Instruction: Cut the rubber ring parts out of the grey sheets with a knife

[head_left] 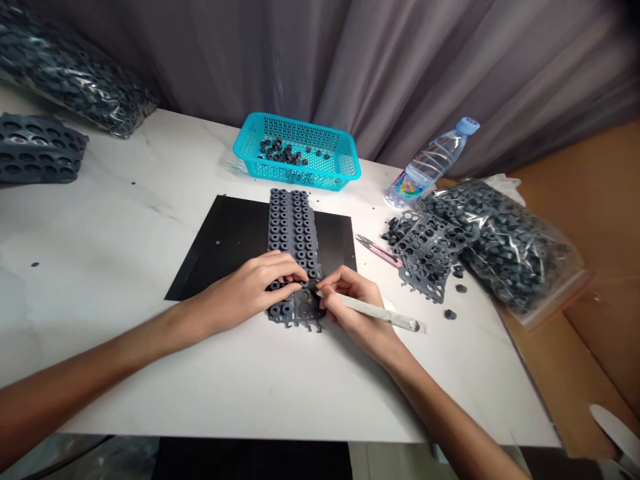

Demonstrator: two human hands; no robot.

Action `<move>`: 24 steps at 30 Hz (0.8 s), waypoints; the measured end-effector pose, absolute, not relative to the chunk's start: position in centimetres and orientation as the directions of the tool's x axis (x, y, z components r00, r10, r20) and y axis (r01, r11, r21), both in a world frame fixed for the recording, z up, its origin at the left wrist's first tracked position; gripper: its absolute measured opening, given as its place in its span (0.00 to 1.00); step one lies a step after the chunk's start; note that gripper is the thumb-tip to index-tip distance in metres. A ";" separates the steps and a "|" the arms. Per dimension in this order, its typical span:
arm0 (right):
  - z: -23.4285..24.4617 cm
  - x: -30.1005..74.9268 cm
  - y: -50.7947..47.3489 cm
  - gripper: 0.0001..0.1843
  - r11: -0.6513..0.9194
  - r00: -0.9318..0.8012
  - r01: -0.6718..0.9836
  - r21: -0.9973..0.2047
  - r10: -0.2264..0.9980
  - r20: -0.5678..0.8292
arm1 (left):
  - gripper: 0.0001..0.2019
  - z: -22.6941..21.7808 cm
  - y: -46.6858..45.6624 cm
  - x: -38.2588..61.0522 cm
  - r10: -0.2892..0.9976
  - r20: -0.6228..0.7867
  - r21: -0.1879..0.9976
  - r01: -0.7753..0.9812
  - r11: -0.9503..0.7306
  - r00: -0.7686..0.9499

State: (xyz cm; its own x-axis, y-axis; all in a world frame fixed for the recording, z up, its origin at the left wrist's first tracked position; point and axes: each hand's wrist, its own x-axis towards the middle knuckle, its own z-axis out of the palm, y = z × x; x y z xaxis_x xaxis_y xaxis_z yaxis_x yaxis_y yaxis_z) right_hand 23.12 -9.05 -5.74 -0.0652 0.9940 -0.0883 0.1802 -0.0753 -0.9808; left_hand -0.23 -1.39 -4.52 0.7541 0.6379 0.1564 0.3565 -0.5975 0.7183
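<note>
A dark grey rubber sheet (291, 230) moulded with rows of round rings lies lengthwise over a black mat (215, 247). Near its close end, some places show bare holes in place of rings. My left hand (267, 283) rests across the sheet, thumb and forefinger closing on a ring at its right-hand row. In my right hand (353, 300) is a slim pen-shaped tool (385, 312) with a pale handle, its front end pointing at the same spot. The tool's tip is hard to make out between the fingers.
Behind the mat stands a turquoise basket (297, 177) with loose rubber pieces. Pink thread snips (380, 251), a holed rubber offcut (425, 253), a water bottle (430, 163) and a filled plastic bag (520, 247) lie right. Another bag (80, 77) and rubber sheets (40, 150) are left.
</note>
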 end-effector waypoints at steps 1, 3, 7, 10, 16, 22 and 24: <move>-5.8 23.1 -9.0 0.02 -0.074 -0.071 0.185 -0.980 0.994 -0.088 | 0.07 -4.5 -1.4 -0.2 0.639 0.157 0.720 0.356 -0.596 0.753; -5.9 23.1 -9.0 0.02 -0.071 -0.080 0.195 -0.978 0.993 -0.088 | 0.07 -4.4 -1.5 -0.2 0.642 0.161 0.721 0.355 -0.596 0.750; -5.7 23.1 -9.0 0.02 -0.069 -0.093 0.205 -0.976 0.992 -0.090 | 0.06 -4.4 -1.6 -0.1 0.633 0.177 0.708 0.349 -0.614 0.754; -5.6 23.1 -8.9 0.02 -0.063 -0.091 0.214 -0.975 0.992 -0.084 | 0.06 -4.5 -1.5 -0.1 0.626 0.184 0.700 0.346 -0.625 0.758; -5.7 23.0 -8.9 0.01 -0.048 -0.093 0.222 -0.974 0.993 -0.070 | 0.06 -4.5 -1.5 -0.1 0.618 0.197 0.688 0.341 -0.640 0.761; -5.7 22.9 -8.8 0.01 -0.046 -0.089 0.239 -0.970 0.994 -0.070 | 0.06 -4.4 -1.6 -0.1 0.626 0.192 0.692 0.348 -0.632 0.756; -5.7 22.9 -8.8 0.02 -0.045 -0.091 0.250 -0.967 0.993 -0.070 | 0.06 -4.4 -1.6 -0.1 0.624 0.192 0.689 0.348 -0.635 0.758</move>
